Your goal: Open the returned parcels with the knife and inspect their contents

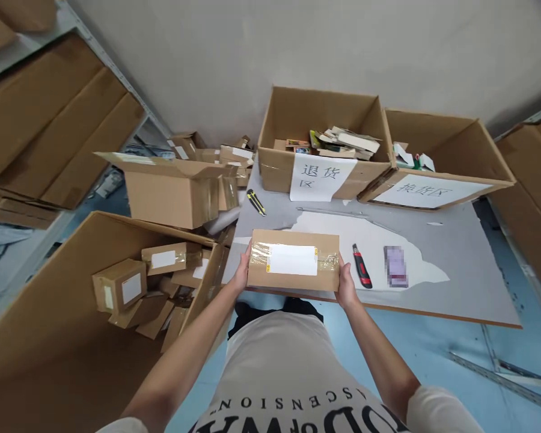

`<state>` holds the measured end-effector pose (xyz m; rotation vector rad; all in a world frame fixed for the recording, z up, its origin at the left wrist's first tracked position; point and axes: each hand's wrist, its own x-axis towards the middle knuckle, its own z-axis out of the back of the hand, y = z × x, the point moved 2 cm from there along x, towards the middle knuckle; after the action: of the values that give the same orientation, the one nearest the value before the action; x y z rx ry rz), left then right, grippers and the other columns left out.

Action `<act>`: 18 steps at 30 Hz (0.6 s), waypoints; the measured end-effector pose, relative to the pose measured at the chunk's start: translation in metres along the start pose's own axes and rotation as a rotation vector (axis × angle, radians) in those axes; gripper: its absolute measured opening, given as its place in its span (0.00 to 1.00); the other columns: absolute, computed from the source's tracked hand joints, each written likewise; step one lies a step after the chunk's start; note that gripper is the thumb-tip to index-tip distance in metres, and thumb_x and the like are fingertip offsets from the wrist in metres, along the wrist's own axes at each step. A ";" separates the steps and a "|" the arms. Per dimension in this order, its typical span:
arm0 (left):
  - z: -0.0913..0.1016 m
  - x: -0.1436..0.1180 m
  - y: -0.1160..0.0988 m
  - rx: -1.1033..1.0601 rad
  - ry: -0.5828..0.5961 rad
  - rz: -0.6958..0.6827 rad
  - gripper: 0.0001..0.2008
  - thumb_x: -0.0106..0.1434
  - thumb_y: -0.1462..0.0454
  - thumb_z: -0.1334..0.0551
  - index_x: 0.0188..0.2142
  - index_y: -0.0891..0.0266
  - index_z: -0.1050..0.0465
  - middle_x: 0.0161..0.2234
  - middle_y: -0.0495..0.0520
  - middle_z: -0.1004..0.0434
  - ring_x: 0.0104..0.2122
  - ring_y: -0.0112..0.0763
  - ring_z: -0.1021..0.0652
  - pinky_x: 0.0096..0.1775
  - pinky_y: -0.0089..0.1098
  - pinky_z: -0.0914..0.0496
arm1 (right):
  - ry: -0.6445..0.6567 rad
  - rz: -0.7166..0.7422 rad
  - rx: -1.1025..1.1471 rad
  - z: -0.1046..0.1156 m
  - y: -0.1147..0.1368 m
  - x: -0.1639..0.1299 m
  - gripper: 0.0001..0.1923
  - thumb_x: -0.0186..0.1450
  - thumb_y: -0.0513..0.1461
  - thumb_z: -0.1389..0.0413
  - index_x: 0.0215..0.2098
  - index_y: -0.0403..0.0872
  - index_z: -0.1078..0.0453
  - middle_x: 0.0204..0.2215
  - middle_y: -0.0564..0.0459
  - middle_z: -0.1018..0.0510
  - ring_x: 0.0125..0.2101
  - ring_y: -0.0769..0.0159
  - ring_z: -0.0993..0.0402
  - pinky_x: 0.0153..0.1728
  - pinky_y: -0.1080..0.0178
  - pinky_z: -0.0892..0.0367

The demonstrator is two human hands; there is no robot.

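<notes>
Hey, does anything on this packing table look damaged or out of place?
Yes. The grey table top has its surface layer peeled away in a large white patch by the red box cutter. The taped brown cardboard parcel, gripped by left hand and right hand, looks intact.

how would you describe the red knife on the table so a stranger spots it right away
Start at the grey table and find the taped parcel held at its near edge between the left hand and the right hand. The red knife lies just right of that parcel. The only other knife is yellow and black, farther back on the left.
</notes>
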<state>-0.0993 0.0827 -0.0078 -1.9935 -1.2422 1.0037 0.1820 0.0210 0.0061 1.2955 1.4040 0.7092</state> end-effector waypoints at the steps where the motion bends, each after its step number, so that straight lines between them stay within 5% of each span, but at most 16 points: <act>1: -0.011 0.009 0.009 -0.002 0.004 0.009 0.43 0.56 0.36 0.45 0.66 0.52 0.48 0.65 0.50 0.44 0.66 0.44 0.48 0.65 0.43 0.51 | -0.008 -0.005 -0.015 0.015 0.001 0.006 0.39 0.63 0.65 0.66 0.67 0.61 0.51 0.65 0.59 0.41 0.64 0.59 0.46 0.60 0.52 0.43; 8: -0.057 0.056 0.045 0.060 -0.007 0.091 0.43 0.56 0.36 0.45 0.65 0.53 0.47 0.64 0.52 0.41 0.65 0.46 0.43 0.64 0.44 0.49 | -0.062 -0.067 -0.040 0.082 -0.005 0.032 0.41 0.62 0.66 0.64 0.68 0.60 0.54 0.66 0.58 0.43 0.64 0.58 0.46 0.61 0.51 0.44; 18: -0.041 0.075 0.054 0.277 -0.081 0.124 0.35 0.61 0.43 0.43 0.63 0.56 0.41 0.61 0.53 0.35 0.65 0.44 0.43 0.65 0.42 0.50 | -0.072 -0.091 -0.056 0.101 -0.024 0.045 0.40 0.62 0.64 0.56 0.67 0.61 0.54 0.65 0.62 0.44 0.67 0.62 0.57 0.65 0.52 0.54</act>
<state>-0.0181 0.1267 -0.0495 -1.8463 -0.9687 1.2550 0.2749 0.0351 -0.0571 1.1944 1.3667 0.6307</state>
